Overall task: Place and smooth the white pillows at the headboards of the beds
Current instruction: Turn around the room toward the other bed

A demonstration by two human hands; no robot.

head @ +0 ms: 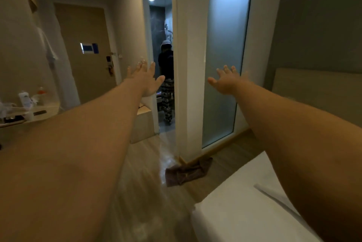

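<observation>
Both my arms stretch straight out in front of me at chest height. My left hand [146,78] is open with fingers spread and holds nothing. My right hand [228,81] is likewise open and empty. A bed with a white sheet [244,202] lies at the lower right, under my right forearm. Its pale wooden headboard [313,89] stands against the grey wall at the right. No pillow is in view.
A person [166,77] stands in the bathroom doorway ahead, back turned. A frosted glass panel [225,55] is right of it. A brown cloth [188,172] lies on the wooden floor. A shelf with bottles [29,104] is at the left, the room door [86,52] behind it.
</observation>
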